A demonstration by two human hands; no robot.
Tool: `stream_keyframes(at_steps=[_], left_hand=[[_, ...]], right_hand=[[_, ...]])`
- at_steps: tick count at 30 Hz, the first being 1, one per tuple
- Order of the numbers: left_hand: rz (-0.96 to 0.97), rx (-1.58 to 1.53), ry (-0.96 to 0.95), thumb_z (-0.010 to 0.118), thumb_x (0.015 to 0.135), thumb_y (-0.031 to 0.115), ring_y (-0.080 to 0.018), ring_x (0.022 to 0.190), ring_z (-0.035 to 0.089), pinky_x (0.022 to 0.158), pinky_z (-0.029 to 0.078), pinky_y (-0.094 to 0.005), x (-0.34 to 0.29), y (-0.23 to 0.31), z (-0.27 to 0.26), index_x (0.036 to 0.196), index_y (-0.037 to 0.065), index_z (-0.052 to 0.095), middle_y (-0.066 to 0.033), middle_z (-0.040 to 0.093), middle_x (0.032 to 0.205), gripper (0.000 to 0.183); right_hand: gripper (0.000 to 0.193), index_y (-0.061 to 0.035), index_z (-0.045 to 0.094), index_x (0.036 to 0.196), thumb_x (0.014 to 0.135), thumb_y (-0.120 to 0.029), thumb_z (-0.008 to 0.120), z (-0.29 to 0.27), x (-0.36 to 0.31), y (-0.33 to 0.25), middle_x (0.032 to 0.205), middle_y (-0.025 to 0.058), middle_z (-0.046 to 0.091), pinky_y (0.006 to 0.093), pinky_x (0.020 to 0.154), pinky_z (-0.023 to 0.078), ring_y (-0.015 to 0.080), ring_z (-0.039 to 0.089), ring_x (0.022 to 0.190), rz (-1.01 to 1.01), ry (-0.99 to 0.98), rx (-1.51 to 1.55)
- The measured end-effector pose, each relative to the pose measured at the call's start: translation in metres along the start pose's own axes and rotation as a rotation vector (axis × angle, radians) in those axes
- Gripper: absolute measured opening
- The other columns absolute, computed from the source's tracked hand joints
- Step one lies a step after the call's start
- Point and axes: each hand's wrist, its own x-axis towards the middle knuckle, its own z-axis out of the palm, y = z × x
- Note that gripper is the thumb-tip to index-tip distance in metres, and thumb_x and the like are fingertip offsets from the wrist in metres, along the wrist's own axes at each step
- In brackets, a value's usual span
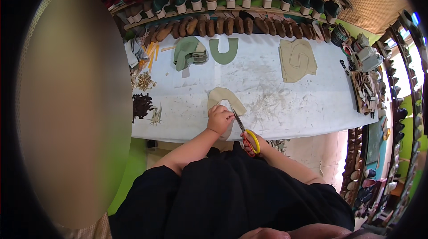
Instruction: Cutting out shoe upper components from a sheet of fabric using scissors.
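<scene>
A beige U-shaped piece of sheet material, apparently a shoe upper piece (225, 94), lies at the near middle of the table with its curve pointing away from me. My left hand (219, 120) is closed on its inner edge, fingers bunched near the opening. In my right hand (255, 143) I grip scissors (240, 123) by their yellow and red handles, just past the table's front edge. The blades point up and left, their tips beside my left fingertips at the piece. Whether the blades have material between them is too small to tell.
Green cut pieces (189, 51), another green U-shape (224, 51) and a beige sheet with drawn outlines (298, 59) lie farther back. Brown shoe lasts (220, 26) line the back edge. A box of scraps (366, 92) stands right; a large blurred shape (76, 105) covers the left.
</scene>
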Motion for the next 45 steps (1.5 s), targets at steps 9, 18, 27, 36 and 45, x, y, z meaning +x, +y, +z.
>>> stream_keyframes(at_steps=[9,18,27,36,45], left_hand=[[-0.1,0.026,0.016,0.08,0.071,0.021,-0.0258,0.087,0.059,0.078,0.047,-0.0401,-0.006,0.001,0.005,0.08,0.015,0.078,-0.0029,0.063,0.083,0.011],[-0.332,0.014,-0.027,0.079,0.074,0.024,-0.0286,0.084,0.061,0.077,0.05,-0.0401,-0.003,0.005,0.01,0.08,0.012,0.078,-0.0073,0.066,0.08,0.013],[-0.483,-0.079,-0.112,0.077,0.077,0.022,-0.0309,0.084,0.065,0.076,0.052,-0.0404,0.002,0.002,0.011,0.083,0.007,0.075,-0.0123,0.067,0.084,0.017],[-0.271,-0.093,-0.14,0.073,0.08,0.018,-0.0295,0.106,0.061,0.091,0.048,-0.0418,0.003,-0.011,-0.006,0.107,0.008,0.07,-0.0114,0.064,0.111,0.03],[-0.105,0.306,-0.504,0.062,0.087,0.049,-0.0265,0.152,0.016,0.119,0.013,-0.0555,0.005,-0.044,-0.027,0.152,0.021,0.037,-0.0039,0.022,0.163,0.075]], right_hand=[[0.034,-0.0166,0.051,0.108,0.101,-0.05,0.051,0.001,-0.002,-0.001,0.067,-0.0004,0.043,0.0254,0.038,0.032,0.0094,0.037,0.044,0.017,0.012,-0.04],[0.033,-0.0171,0.049,0.103,0.1,-0.05,0.052,0.004,-0.003,0.0,0.066,-0.0005,0.043,0.0257,0.039,0.033,0.0088,0.038,0.045,-0.009,0.056,-0.132],[0.035,-0.0151,0.051,0.105,0.099,-0.049,0.054,0.008,-0.003,-0.001,0.067,-0.0005,0.045,0.0256,0.041,0.034,0.0087,0.039,0.046,-0.061,0.113,-0.268],[0.033,-0.0157,0.05,0.103,0.101,-0.048,0.051,0.006,-0.005,-0.004,0.065,-0.0004,0.044,0.0265,0.038,0.034,0.0098,0.04,0.045,-0.014,0.045,-0.103],[0.032,-0.0157,0.048,0.107,0.102,-0.047,0.049,0.014,0.003,-0.014,0.065,0.0,0.043,0.0274,0.037,0.034,0.0107,0.038,0.044,-0.006,0.055,-0.092]])
